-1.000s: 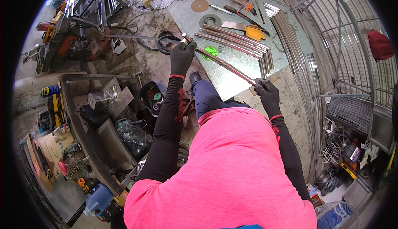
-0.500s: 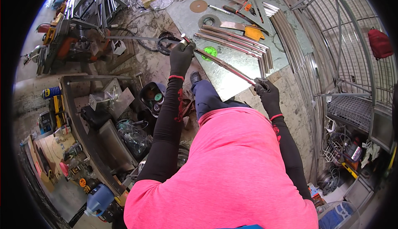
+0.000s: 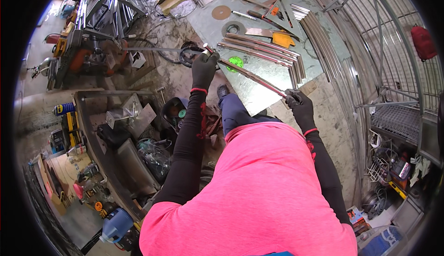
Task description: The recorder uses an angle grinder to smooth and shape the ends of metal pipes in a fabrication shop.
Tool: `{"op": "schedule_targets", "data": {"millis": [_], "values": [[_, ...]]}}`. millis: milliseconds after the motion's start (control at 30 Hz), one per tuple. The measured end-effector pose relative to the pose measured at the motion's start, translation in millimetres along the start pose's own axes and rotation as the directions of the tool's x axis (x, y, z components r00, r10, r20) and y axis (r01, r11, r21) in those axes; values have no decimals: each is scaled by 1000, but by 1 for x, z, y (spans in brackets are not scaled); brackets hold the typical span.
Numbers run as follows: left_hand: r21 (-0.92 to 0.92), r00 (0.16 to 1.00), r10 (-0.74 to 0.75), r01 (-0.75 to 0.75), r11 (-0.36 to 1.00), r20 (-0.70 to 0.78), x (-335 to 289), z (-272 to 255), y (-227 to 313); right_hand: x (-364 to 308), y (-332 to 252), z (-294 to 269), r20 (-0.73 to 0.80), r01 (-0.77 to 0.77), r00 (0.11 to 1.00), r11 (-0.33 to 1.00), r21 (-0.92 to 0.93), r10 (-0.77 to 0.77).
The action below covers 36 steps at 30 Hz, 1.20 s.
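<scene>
My gloved left hand is closed round the far left end of a slim shiny metal tube. A short white-tipped piece pokes out above its fingers; whether that belongs to the tube, I cannot tell. At the tube's other end, my gloved right hand grips it with bent fingers. The tube slants down to the right over the near edge of a grey metal sheet. Just beyond it lie several similar cut tubes in a row and a bright green disc.
On the sheet are a brown disc, a grey grinding disc, a yellow-handled tool and a triangular square. Long metal bars run along the right, near a wire rack. A cluttered metal-framed bench stands left.
The view has shifted slightly, so the surroundings appear a little to the right and lower. Both hands keep their hold on the tube, with hardly any other movement.
</scene>
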<state>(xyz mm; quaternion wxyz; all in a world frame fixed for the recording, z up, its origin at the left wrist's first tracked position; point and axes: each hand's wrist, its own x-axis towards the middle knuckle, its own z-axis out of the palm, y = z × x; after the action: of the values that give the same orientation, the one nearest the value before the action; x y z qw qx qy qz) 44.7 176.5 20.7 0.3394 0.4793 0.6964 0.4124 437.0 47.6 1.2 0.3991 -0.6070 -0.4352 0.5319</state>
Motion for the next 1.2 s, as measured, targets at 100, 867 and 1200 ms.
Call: {"op": "schedule_targets", "data": {"millis": [100,867,1200], "values": [[25,1000,-15,15,1000,4,-2,0,10,0,0,-2,0,-9,1000,1000,-19,9],[191,1000,6,-12,982,31,29,43,57,-5,-6,19,60,268,952,718,-642,-300],[-42,995,-79,82,996,67,19,39,63,-17,-43,23,56,110,993,610,-785,-107]]}}
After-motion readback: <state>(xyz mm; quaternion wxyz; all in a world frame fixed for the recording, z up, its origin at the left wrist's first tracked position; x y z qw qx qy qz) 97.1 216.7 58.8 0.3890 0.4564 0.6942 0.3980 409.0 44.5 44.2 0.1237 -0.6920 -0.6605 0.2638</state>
